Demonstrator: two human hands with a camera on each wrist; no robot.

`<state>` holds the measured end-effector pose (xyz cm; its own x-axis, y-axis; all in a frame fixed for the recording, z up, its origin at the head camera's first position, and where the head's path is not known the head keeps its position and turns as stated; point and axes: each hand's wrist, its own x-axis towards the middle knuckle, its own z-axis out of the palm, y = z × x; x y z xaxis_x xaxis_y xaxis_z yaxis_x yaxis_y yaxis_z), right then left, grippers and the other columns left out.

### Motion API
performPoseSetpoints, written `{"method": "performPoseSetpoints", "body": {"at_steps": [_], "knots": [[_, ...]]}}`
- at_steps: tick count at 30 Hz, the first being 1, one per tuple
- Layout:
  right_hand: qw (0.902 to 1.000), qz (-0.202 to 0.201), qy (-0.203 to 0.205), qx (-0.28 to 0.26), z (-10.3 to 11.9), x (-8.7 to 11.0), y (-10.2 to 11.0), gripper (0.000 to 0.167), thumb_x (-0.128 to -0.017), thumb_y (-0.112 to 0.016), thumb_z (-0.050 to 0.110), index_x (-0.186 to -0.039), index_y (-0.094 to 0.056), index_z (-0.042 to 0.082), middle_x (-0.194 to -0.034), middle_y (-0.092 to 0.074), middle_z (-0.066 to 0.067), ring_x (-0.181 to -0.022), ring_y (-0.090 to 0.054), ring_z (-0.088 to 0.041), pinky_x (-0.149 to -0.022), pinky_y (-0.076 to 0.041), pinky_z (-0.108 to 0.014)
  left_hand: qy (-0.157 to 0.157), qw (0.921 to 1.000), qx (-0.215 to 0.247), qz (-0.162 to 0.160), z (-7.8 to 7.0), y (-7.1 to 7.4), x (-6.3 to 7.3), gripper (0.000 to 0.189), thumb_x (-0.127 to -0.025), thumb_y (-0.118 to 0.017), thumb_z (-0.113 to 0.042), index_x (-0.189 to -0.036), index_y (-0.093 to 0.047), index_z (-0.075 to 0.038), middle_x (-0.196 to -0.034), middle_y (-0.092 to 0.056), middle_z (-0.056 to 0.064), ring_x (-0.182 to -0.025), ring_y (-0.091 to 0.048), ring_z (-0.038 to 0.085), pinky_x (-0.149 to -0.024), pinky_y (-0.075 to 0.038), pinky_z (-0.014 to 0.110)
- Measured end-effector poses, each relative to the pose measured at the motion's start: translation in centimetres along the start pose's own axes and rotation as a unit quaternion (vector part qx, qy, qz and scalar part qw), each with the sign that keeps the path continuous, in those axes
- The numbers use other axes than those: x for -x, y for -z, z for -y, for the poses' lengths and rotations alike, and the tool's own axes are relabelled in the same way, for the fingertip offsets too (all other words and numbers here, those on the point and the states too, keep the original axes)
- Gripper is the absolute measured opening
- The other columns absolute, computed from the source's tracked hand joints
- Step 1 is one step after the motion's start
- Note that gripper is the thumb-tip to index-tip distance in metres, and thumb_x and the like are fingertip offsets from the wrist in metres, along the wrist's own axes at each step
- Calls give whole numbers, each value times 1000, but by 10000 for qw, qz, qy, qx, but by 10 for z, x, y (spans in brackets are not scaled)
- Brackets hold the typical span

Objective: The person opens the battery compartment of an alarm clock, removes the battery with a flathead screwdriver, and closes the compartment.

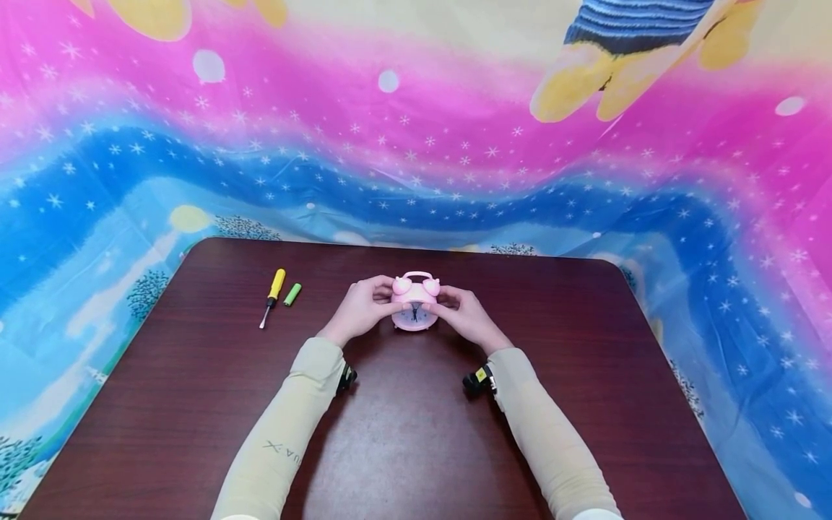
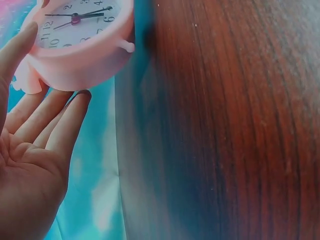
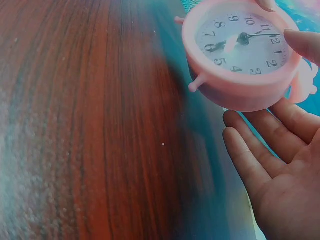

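Observation:
A pink twin-bell alarm clock (image 1: 414, 296) is between both hands near the table's far side, its white dial facing the person. My left hand (image 1: 361, 306) grips its left side, thumb at the front rim and fingers behind. On the opposite side my right hand (image 1: 465, 313) holds it the same way, the thumb reaching over the dial's edge in the right wrist view. Two bells and a handle top the clock in the head view. Small pink feet show under the clock body (image 3: 245, 90) in the right wrist view.
To the left on the dark wooden table (image 1: 416, 448) lie a screwdriver (image 1: 276, 285) with a yellow handle and a green battery (image 1: 292, 295). A colourful printed cloth (image 1: 364, 173) hangs behind the table and along its sides.

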<state>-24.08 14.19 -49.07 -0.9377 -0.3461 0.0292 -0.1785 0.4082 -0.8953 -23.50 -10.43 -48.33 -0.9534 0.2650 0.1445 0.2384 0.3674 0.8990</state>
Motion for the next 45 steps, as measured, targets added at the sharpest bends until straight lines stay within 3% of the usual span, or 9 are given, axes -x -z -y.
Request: {"method": "performPoseSetpoints", "body": {"at_steps": [8, 15, 22, 30, 36, 41, 45], "knots": [[9996, -116, -264, -14, 1, -1, -2, 48, -99, -68, 34, -136, -62, 4, -117, -69, -11, -112, -63, -26, -98, -51, -42, 139, 9995, 36, -288, 1, 0, 0, 45, -88, -83, -24, -123, -62, -5, -103, -75, 12, -97, -73, 21, -86, -58, 39], [9993, -173, -158, -280, -2, -3, -4, 54, -100, -68, 30, -146, -54, 7, -117, -68, -13, -103, -67, -26, -89, -56, -38, 117, 9991, -202, -357, 2, 0, 0, 42, -89, -82, -25, -121, -65, -3, -102, -76, 9, -96, -73, 19, -85, -57, 38], [9991, -129, -69, -390, -6, -4, -6, 57, -100, -69, 26, -152, -49, 10, -122, -66, -14, -82, -70, -25, -72, -61, -37, 388, 9976, -521, -245, 1, 1, -1, 42, -92, -79, -31, -121, -68, -2, -104, -76, 8, -97, -71, 18, -84, -56, 34], [9996, -65, -136, -235, -8, -5, -6, 58, -102, -67, 28, -153, -48, 7, -120, -67, -12, -82, -68, -24, -71, -60, -36, 490, 9971, -581, -55, 1, 0, -1, 47, -95, -76, -29, -130, -66, 0, -110, -74, 12, -102, -71, 21, -90, -55, 35], [9991, -196, -248, 271, -8, -8, -6, 55, -103, -64, 30, -150, -51, 7, -118, -68, -11, -96, -66, -22, -79, -58, -37, 339, 9973, -432, 490, 3, -1, 0, 56, -100, -68, -16, -146, -48, 9, -130, -64, 24, -111, -68, 30, -94, -54, 37], [9957, -316, -216, 843, -6, -11, -9, 53, -104, -61, 32, -151, -51, 10, -138, -61, -10, -118, -60, -24, -100, -49, -42, 214, 9968, -514, 571, 2, -3, 0, 53, -102, -62, -9, -148, -44, 9, -142, -55, 22, -120, -63, 30, -99, -51, 36], [9942, -411, -65, 995, -3, -12, -11, 46, -105, -59, 29, -148, -56, 13, -144, -57, -10, -133, -50, -25, -111, -38, -43, 182, 9950, -782, 589, -1, -5, -1, 50, -102, -61, -6, -148, -46, 5, -143, -55, 19, -124, -61, 27, -103, -48, 37]]}}
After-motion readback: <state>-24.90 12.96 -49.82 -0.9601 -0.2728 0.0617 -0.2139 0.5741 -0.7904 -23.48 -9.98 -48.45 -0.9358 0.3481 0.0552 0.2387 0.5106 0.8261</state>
